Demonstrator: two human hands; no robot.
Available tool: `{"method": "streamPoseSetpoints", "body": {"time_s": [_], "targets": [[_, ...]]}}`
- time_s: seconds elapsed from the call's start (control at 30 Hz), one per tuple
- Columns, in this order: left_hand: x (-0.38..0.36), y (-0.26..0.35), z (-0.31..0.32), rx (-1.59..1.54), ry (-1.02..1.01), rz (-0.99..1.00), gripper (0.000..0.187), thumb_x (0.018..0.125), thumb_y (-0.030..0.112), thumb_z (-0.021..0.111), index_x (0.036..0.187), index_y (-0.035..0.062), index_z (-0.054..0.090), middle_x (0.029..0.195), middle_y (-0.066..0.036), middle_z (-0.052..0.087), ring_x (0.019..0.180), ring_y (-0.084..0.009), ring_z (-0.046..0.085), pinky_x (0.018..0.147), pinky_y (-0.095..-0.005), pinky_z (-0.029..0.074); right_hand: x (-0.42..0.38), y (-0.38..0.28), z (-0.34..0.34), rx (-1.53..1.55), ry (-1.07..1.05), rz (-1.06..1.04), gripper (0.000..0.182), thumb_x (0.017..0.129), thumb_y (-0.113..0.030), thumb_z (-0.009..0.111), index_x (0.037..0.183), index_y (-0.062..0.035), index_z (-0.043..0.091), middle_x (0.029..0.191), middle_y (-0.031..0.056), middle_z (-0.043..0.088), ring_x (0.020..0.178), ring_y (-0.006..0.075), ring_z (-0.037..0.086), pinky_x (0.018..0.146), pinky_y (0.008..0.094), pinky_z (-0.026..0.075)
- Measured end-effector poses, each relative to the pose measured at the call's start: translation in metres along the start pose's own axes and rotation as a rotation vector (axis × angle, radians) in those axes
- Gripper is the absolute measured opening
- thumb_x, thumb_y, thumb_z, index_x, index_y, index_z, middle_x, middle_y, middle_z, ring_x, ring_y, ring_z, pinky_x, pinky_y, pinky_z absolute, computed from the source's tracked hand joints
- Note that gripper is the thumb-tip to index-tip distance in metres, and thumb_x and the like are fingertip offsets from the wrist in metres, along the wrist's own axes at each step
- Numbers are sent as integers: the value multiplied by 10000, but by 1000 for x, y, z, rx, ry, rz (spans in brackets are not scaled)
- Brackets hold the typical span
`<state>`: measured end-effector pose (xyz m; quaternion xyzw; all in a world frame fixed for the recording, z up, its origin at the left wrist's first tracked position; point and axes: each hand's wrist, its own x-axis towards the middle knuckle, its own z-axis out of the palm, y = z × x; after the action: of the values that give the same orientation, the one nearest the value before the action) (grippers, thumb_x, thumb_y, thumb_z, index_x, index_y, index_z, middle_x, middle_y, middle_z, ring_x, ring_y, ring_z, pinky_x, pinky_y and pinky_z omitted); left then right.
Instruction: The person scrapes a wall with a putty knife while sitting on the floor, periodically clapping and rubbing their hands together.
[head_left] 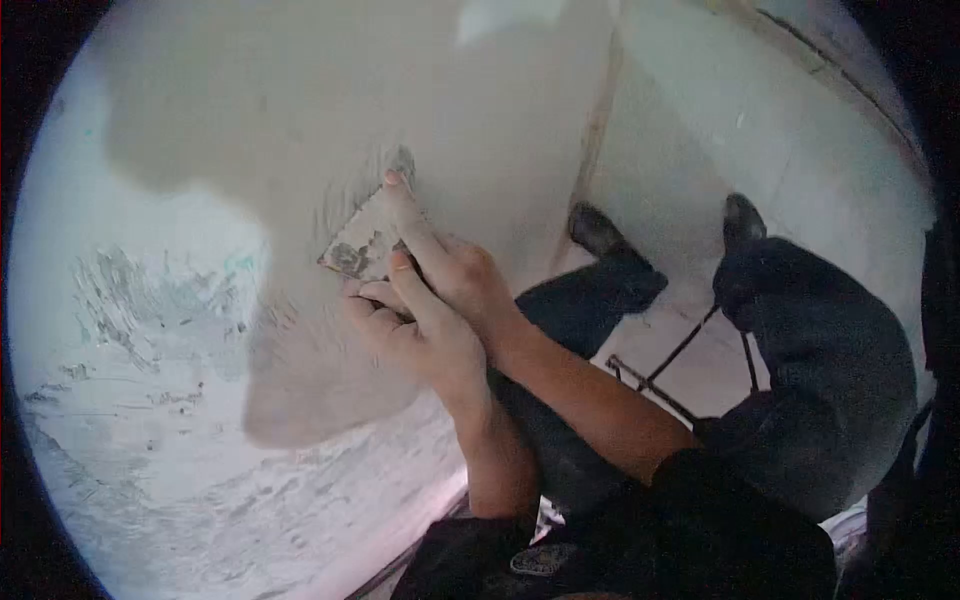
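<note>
A flat scraper (367, 232), pale grey with dark blotches, lies against the smeared light surface (480, 110). Its straight edge faces up and to the left, and its handle is hidden by my hands. My right hand (455, 270) is closed on it, the index finger stretched along the blade's upper right side. Just below, my left hand (425, 345) is closed too, its thumb and curled fingers at the blade's lower edge. The two hands overlap at the wrists. Dark grey smears mark the surface beside the blade.
Bright white patches with streaks (170, 290) cover the surface on the left. A brownish seam (592, 150) runs down right of the middle. My legs in dark trousers (820, 350) and dark shoes (598, 230) are at the right, with thin dark metal bars (670, 365) between them.
</note>
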<state>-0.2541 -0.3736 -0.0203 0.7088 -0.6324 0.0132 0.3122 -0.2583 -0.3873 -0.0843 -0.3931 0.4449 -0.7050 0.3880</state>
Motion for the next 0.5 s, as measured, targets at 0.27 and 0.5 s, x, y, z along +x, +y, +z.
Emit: {"method": "streamPoseSetpoints", "body": {"time_s": [0.27, 0.5], "targets": [[8, -1, 10, -9, -23, 112, 251, 985, 176, 589, 1006, -69, 537, 892, -129, 615, 789, -152, 567, 682, -299, 460, 17, 1, -6, 49, 9, 156, 749, 929, -171, 642, 1568, -57, 268, 735, 143, 568, 650, 170, 578, 641, 313, 510], [-3, 0, 14, -50, -68, -9, 234, 962, 172, 607, 981, -50, 537, 843, -98, 558, 787, -185, 529, 708, -324, 438, 10, -3, -15, 13, -31, 131, 807, 912, -246, 681, 1563, -33, 253, 889, 242, 644, 759, 209, 622, 743, 358, 521]]}}
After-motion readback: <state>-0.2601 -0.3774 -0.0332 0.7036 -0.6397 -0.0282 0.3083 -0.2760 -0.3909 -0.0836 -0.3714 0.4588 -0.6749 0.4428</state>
